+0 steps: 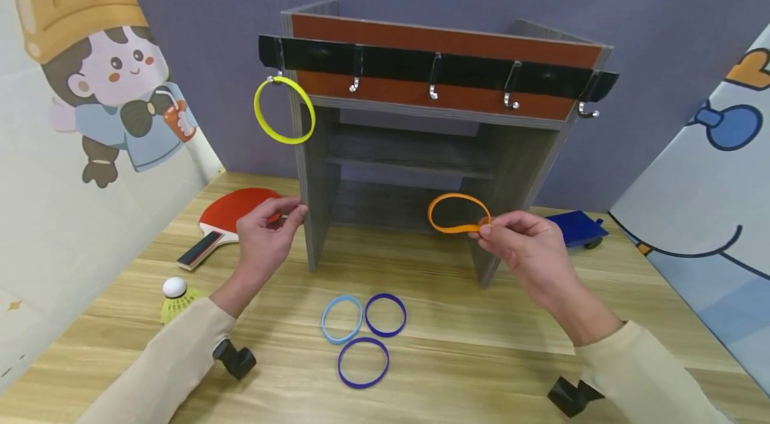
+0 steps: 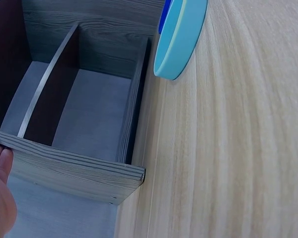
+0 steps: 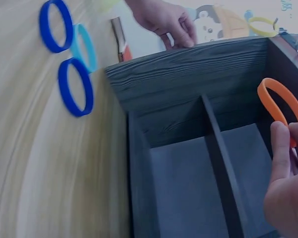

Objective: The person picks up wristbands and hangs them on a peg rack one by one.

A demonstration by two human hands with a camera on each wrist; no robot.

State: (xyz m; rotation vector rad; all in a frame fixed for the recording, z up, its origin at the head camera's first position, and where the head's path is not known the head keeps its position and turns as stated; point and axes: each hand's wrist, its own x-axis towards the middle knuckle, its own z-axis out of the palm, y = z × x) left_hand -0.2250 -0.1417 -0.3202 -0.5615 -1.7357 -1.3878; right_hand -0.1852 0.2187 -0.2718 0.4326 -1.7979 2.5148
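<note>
My right hand [image 1: 532, 250] pinches an orange silicone wristband [image 1: 459, 230] between thumb and fingers, in front of the grey shelf unit [image 1: 315, 210]. That wristband [image 3: 278, 101] stands out past the fingertips in the right wrist view. Relaxed fingers of my left hand [image 1: 267, 230] touch the front edge of the unit's left side panel. A black strip [image 1: 397, 63] across the unit's top bears several metal hooks. From the leftmost hook hangs a yellow wristband [image 1: 284, 138]. On the table lie a light blue wristband [image 1: 342, 340] and two dark blue wristbands [image 1: 386, 334] [image 1: 363, 385].
Left of the unit lie a red table tennis paddle [image 1: 234, 210] and a yellow shuttlecock [image 1: 176, 297]. A blue wheeled toy [image 1: 576, 229] sits behind my right hand. Cartoon-printed panels [image 1: 48, 223] stand at both sides of the wooden table [image 1: 457, 370].
</note>
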